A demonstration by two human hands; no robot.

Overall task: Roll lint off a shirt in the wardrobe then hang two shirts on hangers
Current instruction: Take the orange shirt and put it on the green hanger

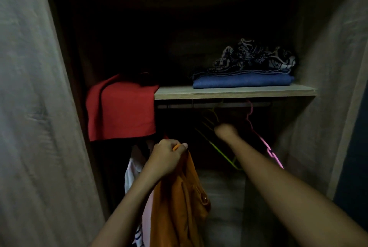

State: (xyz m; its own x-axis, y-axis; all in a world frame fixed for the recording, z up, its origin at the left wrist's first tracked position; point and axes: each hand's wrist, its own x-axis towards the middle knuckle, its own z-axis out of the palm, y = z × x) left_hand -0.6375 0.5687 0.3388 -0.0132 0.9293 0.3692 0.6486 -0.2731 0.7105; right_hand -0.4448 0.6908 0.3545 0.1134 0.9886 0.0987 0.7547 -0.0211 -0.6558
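An orange shirt point(179, 203) hangs from an orange hanger point(176, 147) that my left hand point(166, 157) grips at the top, low in the wardrobe's middle. My right hand point(226, 130) reaches further in under the shelf and closes around the neck of a yellow-green hanger point(219, 147); it is blurred, so the grip is unclear. A pink hanger point(264, 143) hangs empty on the rail point(209, 105) just right of that hand. White and pink garments point(135, 169) hang left of the orange shirt.
A wooden shelf point(235, 91) crosses above the rail, bearing a folded blue cloth point(243, 81) with a black-and-white patterned garment point(254, 57) on top. A red cloth point(121, 107) drapes over the shelf's left end. Open wardrobe doors point(33, 107) stand on both sides.
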